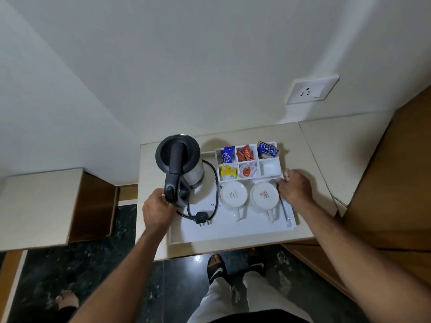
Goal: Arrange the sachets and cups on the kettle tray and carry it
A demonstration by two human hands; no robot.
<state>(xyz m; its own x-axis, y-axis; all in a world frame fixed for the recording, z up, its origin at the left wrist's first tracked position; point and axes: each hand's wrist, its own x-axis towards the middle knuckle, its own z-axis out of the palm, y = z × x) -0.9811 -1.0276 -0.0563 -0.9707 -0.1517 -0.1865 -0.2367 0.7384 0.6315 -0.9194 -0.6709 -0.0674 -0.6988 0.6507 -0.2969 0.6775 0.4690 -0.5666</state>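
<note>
Hands flank the white tray [233,234], one at each side edge, both forearms reaching forward and down from the bottom of the view. The left hand [157,210] curls at the tray's left edge, its fingers bent toward the handle of the black kettle [178,164] that stands on the tray's left part (whether they grip the rim or only touch the handle I cannot tell). The right hand [295,187] is cupped over the tray's right edge, fingers bent inward beside a spoon [285,210] that lies along that edge. On the tray's middle and right sit two white cups [234,194] upside down, side by side, handles toward the person. Behind them, at the tray's far right corner, a six-cell holder [270,169] carries sachets [268,150] in five cells; the near right cell holds none. The kettle's cord and plug [200,216] lie coiled on the tray's near left part. The tray rests on a pale counter [312,145] against a white wall, with a wall socket [312,89] above and to the right of the tray. Below the tray's near edge lie a dark marbled floor and the person's sandalled feet [217,269].
</note>
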